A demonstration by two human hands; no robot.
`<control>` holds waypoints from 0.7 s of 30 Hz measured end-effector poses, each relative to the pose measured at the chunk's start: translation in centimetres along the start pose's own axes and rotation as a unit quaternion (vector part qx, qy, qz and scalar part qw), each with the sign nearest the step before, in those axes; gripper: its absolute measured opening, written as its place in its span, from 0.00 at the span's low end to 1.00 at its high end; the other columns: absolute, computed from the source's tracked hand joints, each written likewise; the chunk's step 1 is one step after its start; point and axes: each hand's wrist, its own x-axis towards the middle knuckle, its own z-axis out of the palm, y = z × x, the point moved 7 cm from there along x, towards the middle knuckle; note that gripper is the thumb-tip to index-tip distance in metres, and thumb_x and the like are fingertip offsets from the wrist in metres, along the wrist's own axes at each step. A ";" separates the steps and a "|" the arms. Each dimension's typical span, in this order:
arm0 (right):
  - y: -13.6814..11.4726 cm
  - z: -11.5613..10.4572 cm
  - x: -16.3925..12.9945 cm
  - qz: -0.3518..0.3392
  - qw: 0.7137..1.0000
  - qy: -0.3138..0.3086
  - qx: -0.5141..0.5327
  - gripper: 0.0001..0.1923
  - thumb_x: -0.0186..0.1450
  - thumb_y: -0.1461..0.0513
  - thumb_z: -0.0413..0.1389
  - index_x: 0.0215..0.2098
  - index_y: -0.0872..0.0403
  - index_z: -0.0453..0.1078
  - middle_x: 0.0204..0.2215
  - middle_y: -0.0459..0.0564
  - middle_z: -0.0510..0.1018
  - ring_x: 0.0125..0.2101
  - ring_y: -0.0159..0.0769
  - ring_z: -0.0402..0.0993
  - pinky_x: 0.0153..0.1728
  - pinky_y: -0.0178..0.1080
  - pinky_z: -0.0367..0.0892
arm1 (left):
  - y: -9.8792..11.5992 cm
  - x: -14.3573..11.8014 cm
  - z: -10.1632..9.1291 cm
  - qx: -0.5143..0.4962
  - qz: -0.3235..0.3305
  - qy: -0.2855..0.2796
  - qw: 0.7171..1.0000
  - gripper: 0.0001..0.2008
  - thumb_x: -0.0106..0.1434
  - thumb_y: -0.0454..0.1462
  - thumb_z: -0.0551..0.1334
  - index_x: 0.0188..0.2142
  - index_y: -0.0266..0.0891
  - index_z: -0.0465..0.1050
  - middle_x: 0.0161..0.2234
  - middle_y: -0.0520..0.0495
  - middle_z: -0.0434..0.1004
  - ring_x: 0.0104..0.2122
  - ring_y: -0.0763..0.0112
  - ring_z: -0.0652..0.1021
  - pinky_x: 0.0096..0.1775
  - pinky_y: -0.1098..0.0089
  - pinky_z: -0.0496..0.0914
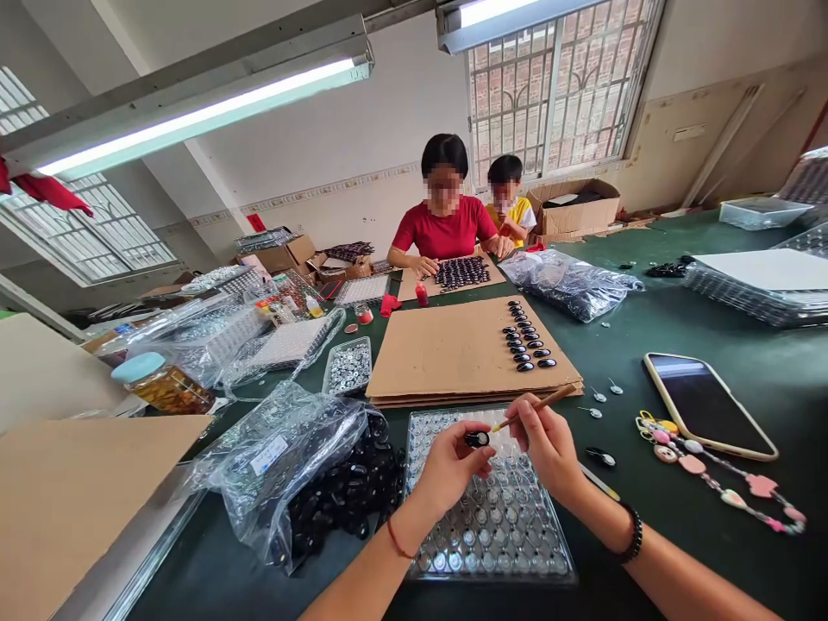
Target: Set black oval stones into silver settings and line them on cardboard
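Observation:
My left hand [446,466] pinches a small black oval piece [477,439] with a pale round inset, between thumb and fingers. In my right hand [547,444] is a thin brown wooden stick [549,399], held like a pen. Its yellowish tip points at the black piece, close beside it; whether they touch I cannot tell. Both hands are above a clear plastic tray [485,565] with rows of round, pale discs in its pockets. A similar loose black piece [601,456] lies on the table right of my right hand.
Stacked cardboard [440,349] bears several black pieces. A plastic bag [278,466] of black parts lies left of the tray. A box of small metal parts [348,366], a phone [708,401] and a beaded strap [730,492] are nearby. Opposite, a person [446,224] works; another person [511,207] is alongside.

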 end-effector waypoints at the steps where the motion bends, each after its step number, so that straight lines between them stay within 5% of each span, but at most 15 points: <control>1: -0.2 0.1 -0.1 -0.020 0.999 -0.011 -0.024 0.16 0.66 0.56 0.41 0.27 0.55 0.62 0.17 0.43 0.62 0.15 0.26 0.56 0.16 0.30 0.53 | 0.0 0.1 0.0 -0.001 0.001 -0.001 1.000 0.17 0.48 0.39 0.65 0.38 0.34 0.69 0.21 0.52 0.69 0.20 0.75 0.71 0.25 0.72 0.68; 9: -2.6 1.5 -1.3 -0.206 0.951 -0.112 -0.199 0.10 0.65 0.64 0.41 0.31 0.54 0.62 0.22 0.47 0.68 0.23 0.31 0.65 0.25 0.34 0.59 | 1.0 0.0 0.3 0.025 0.010 -0.014 1.000 0.16 0.47 0.40 0.65 0.36 0.34 0.72 0.23 0.50 0.70 0.20 0.76 0.69 0.24 0.73 0.65; 21: -2.8 2.1 -1.8 -0.242 0.931 -0.130 -0.240 0.09 0.64 0.65 0.41 0.32 0.55 0.61 0.21 0.47 0.69 0.22 0.31 0.64 0.25 0.35 0.59 | 1.3 -0.1 0.4 0.056 0.049 -0.032 0.997 0.14 0.52 0.41 0.62 0.37 0.35 0.72 0.25 0.49 0.70 0.20 0.76 0.68 0.24 0.74 0.62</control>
